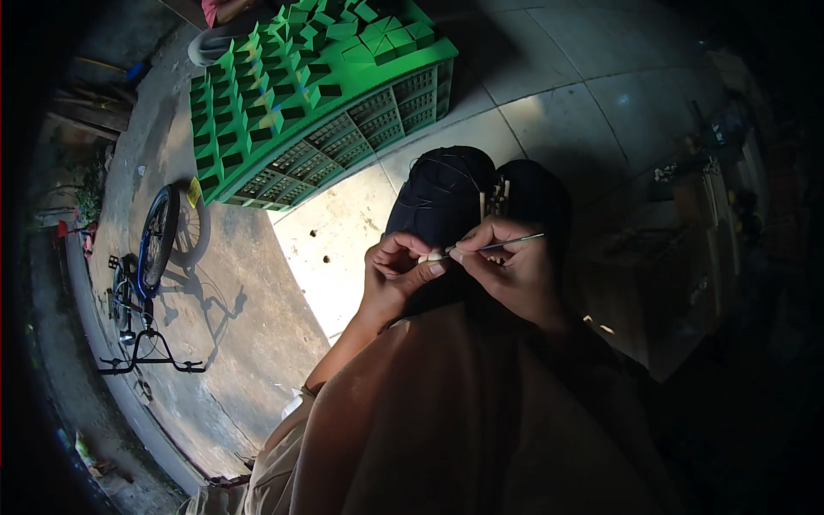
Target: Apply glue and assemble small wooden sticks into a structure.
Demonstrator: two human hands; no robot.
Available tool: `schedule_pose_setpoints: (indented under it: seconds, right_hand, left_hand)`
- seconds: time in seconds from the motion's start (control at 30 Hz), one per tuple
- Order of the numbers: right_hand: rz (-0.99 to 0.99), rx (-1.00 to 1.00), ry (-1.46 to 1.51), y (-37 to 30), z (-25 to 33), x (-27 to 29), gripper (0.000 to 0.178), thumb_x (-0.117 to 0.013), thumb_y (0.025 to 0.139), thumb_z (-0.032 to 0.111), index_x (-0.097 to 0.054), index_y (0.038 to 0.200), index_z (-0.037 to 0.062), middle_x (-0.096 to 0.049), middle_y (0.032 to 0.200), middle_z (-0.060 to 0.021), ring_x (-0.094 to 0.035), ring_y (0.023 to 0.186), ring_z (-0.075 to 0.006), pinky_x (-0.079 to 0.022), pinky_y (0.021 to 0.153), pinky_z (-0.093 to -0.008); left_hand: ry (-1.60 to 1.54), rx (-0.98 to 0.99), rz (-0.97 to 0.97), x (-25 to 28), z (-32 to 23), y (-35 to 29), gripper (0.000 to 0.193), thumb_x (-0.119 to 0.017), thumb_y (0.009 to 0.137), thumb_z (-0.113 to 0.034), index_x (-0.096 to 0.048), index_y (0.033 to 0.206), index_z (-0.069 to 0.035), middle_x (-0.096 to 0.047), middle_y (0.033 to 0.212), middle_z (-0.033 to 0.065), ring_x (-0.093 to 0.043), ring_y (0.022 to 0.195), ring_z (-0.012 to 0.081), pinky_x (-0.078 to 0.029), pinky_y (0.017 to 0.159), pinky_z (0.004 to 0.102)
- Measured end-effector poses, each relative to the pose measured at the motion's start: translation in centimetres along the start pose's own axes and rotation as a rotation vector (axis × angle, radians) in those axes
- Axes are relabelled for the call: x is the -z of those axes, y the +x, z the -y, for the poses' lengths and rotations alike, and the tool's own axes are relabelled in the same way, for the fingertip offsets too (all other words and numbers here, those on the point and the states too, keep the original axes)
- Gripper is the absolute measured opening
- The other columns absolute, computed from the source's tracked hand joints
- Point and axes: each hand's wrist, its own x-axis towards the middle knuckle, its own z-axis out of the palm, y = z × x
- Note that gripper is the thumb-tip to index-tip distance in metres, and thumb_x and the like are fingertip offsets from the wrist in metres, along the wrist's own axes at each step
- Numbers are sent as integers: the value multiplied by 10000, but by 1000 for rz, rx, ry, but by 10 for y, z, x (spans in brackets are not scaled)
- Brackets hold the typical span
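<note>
While the left hand [399, 268] clamps a small pale piece [433, 257], the right hand [506, 268] pinches a slim tool [522, 239]. The piece is at the tool's tip, near the dark-clad knees [439, 193].

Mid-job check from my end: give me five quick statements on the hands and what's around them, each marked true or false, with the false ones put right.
1. The right hand holds a thin tool. True.
2. The left hand is empty. False: the left hand pinches a small pale piece.
3. Small green boxes stand on a green surface. True.
4. The bicycle is on the person's right. False: the bicycle is on the left.
5. Slim pale sticks show beyond the hands, against dark cloth. True.
</note>
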Motion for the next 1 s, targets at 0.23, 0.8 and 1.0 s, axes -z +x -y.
schedule_pose_setpoints:
  seconds: [0.23,0.8,1.0]
  right_hand:
    - [-350,178,14,-15,54,22,136,-576,731,-118,-513,755,0,-598,778,-108,-606,749,-134,-497,715,-256]
    - [-149,-123,438,-8,-20,1,75,-553,775,-89,-514,812,-35,-571,877,-131,-603,840,-177,-506,775,-269]
    - [-251,-3,228,-29,3,31,115,-438,855,0,-548,855,-35,-556,968,-110,-541,972,-180,-412,895,-321]
  left_hand:
    - [-60,111,-87,11,0,1,186,-682,701,24,-549,823,-24,-604,764,40,-558,712,81,-459,683,213]
    - [-436,144,12,-4,19,5,173,-645,749,-19,-505,845,-54,-596,784,62,-572,722,130,-472,666,230]
    - [-474,231,-64,4,31,5,208,-632,772,-68,-555,962,-37,-585,820,47,-558,731,131,-469,636,215]
